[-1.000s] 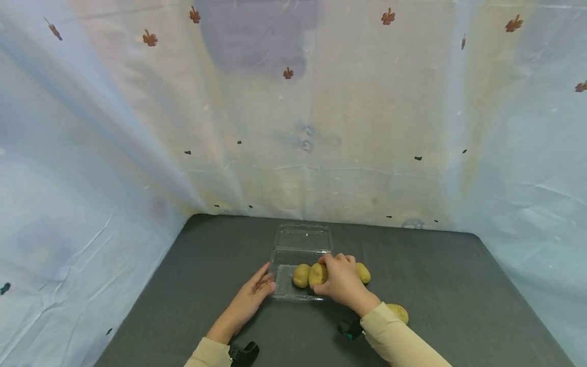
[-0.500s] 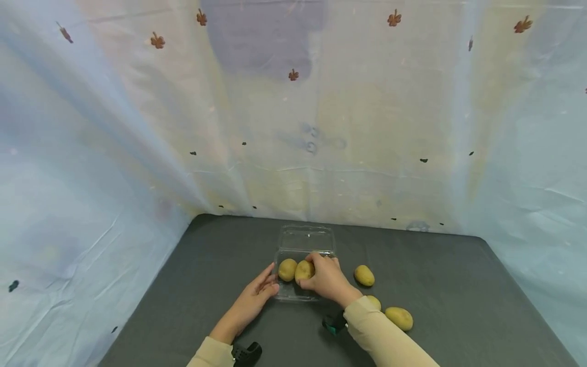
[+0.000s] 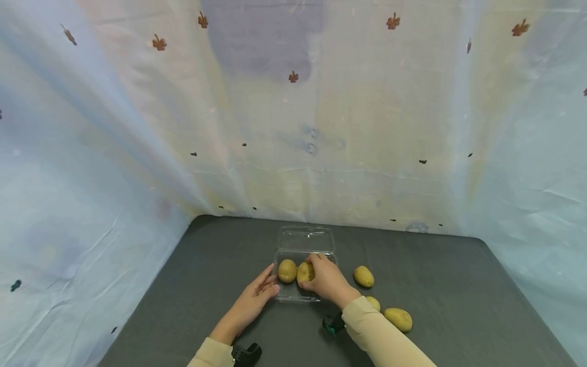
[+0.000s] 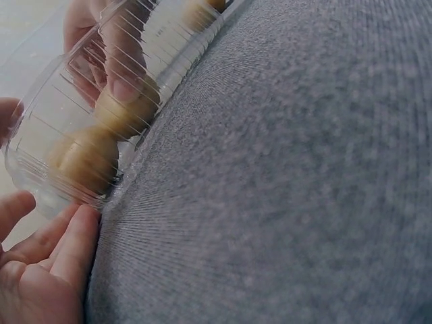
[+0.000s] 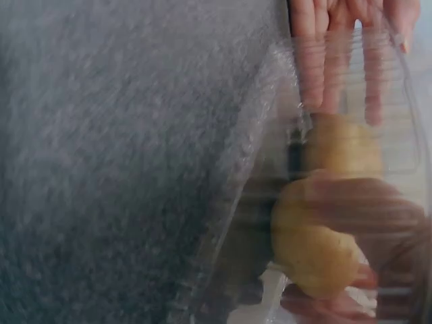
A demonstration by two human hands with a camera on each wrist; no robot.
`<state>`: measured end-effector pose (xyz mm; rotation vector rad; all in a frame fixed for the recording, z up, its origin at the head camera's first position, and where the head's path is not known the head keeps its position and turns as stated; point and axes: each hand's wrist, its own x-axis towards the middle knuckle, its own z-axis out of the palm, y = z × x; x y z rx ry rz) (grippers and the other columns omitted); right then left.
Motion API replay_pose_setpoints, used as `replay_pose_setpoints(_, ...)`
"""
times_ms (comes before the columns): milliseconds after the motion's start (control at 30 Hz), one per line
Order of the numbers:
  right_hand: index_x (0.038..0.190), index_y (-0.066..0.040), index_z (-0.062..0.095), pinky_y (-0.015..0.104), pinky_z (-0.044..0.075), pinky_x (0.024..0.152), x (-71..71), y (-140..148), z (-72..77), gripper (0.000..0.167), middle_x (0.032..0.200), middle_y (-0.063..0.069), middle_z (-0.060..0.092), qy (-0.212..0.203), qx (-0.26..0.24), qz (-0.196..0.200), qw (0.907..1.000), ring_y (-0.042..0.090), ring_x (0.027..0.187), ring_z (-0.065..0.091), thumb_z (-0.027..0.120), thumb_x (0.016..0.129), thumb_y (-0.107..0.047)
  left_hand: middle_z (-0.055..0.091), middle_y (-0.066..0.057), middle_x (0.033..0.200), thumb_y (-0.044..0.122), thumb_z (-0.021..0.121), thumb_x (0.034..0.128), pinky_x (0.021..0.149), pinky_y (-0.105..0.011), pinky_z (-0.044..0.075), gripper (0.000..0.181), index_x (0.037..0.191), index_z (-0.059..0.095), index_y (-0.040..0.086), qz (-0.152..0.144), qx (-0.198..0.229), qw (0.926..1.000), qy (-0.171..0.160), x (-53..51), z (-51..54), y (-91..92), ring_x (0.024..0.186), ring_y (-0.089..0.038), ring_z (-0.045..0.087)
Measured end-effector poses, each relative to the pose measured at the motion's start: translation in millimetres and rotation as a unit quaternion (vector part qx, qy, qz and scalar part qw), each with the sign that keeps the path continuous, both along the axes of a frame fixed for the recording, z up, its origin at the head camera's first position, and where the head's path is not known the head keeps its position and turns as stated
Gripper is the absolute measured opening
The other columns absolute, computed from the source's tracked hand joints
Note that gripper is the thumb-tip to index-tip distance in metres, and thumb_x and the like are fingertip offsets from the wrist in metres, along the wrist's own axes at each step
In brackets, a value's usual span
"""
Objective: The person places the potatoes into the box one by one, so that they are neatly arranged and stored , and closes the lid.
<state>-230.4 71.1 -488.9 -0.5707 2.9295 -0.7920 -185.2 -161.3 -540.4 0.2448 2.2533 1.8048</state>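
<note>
A clear plastic clamshell container (image 3: pixel 293 294) lies on the table with its lid folded back. Two yellow potatoes sit inside it, side by side: the left potato (image 3: pixel 287 270) lies nearest the left wall, and the right potato (image 3: pixel 305 274) is between the thumb and fingers of my right hand (image 3: pixel 331 279). My left hand (image 3: pixel 247 300) touches the container's left side, its fingers extended along the wall, as the left wrist view also shows. Through the ribbed wall in the right wrist view, the gripped potato (image 5: pixel 314 243) appears next to the other one.
Right of the container, a loose potato (image 3: pixel 364 276) lies on the dark grey table (image 3: pixel 449 285). Closer to me are another potato (image 3: pixel 373 303), partly hidden by my right sleeve, and a longer potato (image 3: pixel 398 319). A patterned curtain (image 3: pixel 257 127) hangs behind the table.
My right hand has moved left inside the container with its potato, and the other potato has shifted left too. Over the last half second almost nothing moves. My left hand stays at the container's side.
</note>
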Motion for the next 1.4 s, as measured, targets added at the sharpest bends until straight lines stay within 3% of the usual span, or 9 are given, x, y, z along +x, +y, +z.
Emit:
replay_pose_setpoints(367,0.123,-0.009,0.058,0.036,0.05,0.069,2.3,1.6,1.7,0.056,0.112,0.007,0.061,0.02,0.015,-0.005,0.9997,0.021,0.086,0.06,0.08,0.081,-0.039,0.039,-0.01,0.15,0.04,0.054,0.0991,0.108,-0.049,0.034,0.065,0.154,0.022,0.032,0.001,0.01,0.9999,0.004,-1.3,-2.6,-0.9,0.137,-0.026,0.036)
replay_pose_setpoints(633,0.132,-0.012,0.057,0.046,0.051,0.086,14.8,16.5,21.6,0.063,0.129,0.006,0.058,0.044,-0.019,-0.013,0.9988,0.027,0.111,0.058,0.078,0.081,-0.042,0.039,-0.007,0.15,0.043,0.054,0.0987,0.109,-0.05,0.033,0.066,0.155,0.02,0.033,0.001,0.003,1.0,0.001,-2.1,-3.8,-1.7,0.137,-0.025,0.036)
replay_pose_setpoints(1000,0.133,-0.015,0.056,0.046,0.05,0.087,31.1,84.8,33.8,0.075,0.126,0.0,0.059,0.043,-0.039,-0.054,0.9968,0.023,0.111,0.057,0.077,0.075,-0.057,0.038,-0.011,0.15,0.042,0.054,0.0989,0.109,-0.052,0.031,0.066,0.155,0.021,0.031,-0.005,0.004,1.0,0.002,-1.0,-1.0,-0.6,0.137,-0.028,0.036)
replay_pose_setpoints(1167,0.135,-0.013,0.053,0.05,0.048,0.09,37.5,117.2,30.4,0.075,0.128,0.005,0.058,0.027,-0.056,-0.057,0.9964,0.029,0.114,0.056,0.079,0.075,-0.05,0.038,-0.011,0.15,0.042,0.054,0.0988,0.109,-0.053,0.031,0.066,0.155,0.021,0.032,-0.005,0.004,1.0,0.002,-0.6,0.0,-1.6,0.137,-0.029,0.035)
replay_pose_setpoints(1400,0.137,-0.013,0.052,0.051,0.047,0.091,48.2,154.4,19.5,0.084,0.129,0.004,0.057,0.003,-0.047,-0.078,0.9958,0.03,0.115,0.056,0.077,0.072,-0.06,0.039,-0.01,0.149,0.043,0.054,0.0988,0.108,-0.053,0.032,0.066,0.155,0.021,0.033,-0.001,-0.001,1.0,0.0,-2.1,-4.6,-1.7,0.138,-0.028,0.035)
